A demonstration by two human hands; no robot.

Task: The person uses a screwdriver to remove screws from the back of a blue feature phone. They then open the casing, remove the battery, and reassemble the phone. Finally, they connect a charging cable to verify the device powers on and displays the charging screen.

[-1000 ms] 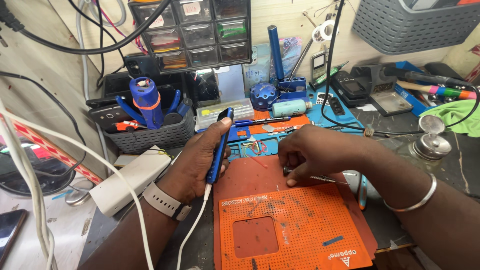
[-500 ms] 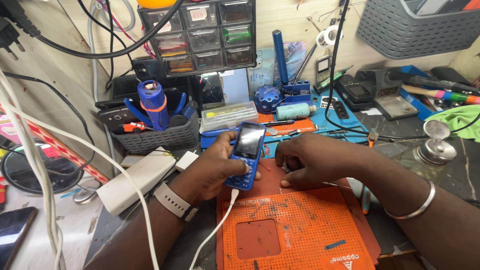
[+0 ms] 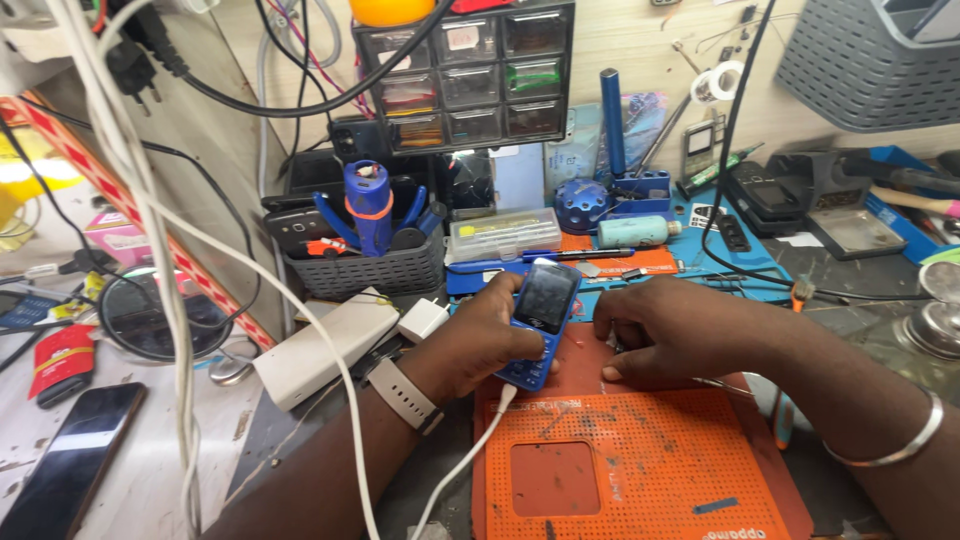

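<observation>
Fingers of the left hand (image 3: 490,335) are wrapped round a blue keypad phone (image 3: 535,320), cabled, above the orange mat (image 3: 640,470); light, rigid, probably best gripped by its edges. Right hand (image 3: 665,335) is curled, seemingly empty.

The left hand (image 3: 478,345) now holds the blue keypad phone (image 3: 532,322) face up, its dark screen toward the camera, where a second ago only its thin edge showed, standing nearly upright over the orange repair mat (image 3: 640,470). The phone now lies lower and tilted, its foot at the mat's top-left corner. The right hand (image 3: 665,335) now rests flatter on the mat.
</observation>
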